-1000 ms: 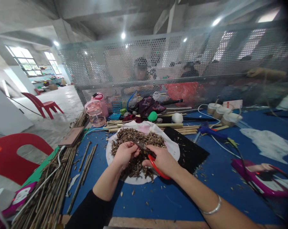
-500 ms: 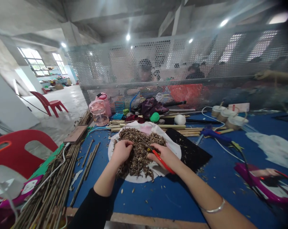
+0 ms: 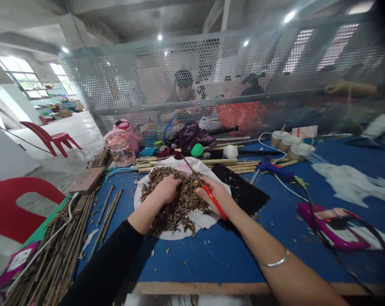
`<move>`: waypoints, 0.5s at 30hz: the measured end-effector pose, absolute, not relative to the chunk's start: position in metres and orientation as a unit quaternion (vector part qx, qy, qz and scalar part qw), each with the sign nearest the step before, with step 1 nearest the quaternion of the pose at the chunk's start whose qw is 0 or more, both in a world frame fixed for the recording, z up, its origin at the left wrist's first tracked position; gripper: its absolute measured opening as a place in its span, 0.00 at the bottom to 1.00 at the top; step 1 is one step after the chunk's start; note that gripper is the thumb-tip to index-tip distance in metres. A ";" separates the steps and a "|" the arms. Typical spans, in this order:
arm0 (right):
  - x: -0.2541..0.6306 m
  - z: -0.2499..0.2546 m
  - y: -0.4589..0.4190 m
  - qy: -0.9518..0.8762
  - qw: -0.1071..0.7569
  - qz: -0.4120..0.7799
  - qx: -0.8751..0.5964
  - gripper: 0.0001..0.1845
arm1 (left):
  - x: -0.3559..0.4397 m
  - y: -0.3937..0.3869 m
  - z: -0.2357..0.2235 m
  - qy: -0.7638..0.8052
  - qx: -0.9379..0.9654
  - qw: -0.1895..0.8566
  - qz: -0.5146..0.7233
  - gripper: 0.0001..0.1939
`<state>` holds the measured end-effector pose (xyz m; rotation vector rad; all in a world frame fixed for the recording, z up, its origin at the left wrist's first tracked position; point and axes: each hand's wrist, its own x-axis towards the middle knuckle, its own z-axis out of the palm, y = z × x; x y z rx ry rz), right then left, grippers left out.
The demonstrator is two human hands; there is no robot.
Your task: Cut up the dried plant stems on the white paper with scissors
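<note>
Right hand (image 3: pixel 218 196) closed round red scissors (image 3: pixel 215 204); left hand (image 3: pixel 167 188) half-curled at brown bits (image 3: pixel 179 210), can't tell if gripping any. Sizeable heap on white cloth (image 3: pixel 176 235), back from desk's (image 3: pixel 224 263) front edge; amount left unclear.

Workshop, by its look; seen from my seat. Items: one blue-topped table (image 3: pixel 192 259), before me; bundled thin sticks (image 3: pixel 63 233), along its left side; one blue glue gun (image 3: pixel 277 171), corded; yarn balls, one green (image 3: pixel 197 150), one white (image 3: pixel 230 151); one perforated metal screen (image 3: pixel 122 76), people beyond it. Surroundings: bare concrete ceiling (image 3: pixel 115 21) with small lamps, smooth grey floor, loaded shelves (image 3: pixel 56 104) by the windows (image 3: pixel 16 70), red plastic chairs (image 3: pixel 60 138).
</note>
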<state>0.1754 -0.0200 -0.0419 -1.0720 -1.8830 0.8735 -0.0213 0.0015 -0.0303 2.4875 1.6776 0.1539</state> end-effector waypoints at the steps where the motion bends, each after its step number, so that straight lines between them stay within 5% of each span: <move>1: 0.175 -0.041 -0.021 -0.744 0.388 0.339 -0.425 0.28 | -0.021 0.002 -0.032 0.559 0.825 0.062 0.047 0.17; 15: 0.176 -0.025 -0.022 -0.718 0.426 0.309 -0.454 0.26 | -0.020 -0.008 -0.031 0.595 0.790 0.073 0.130 0.16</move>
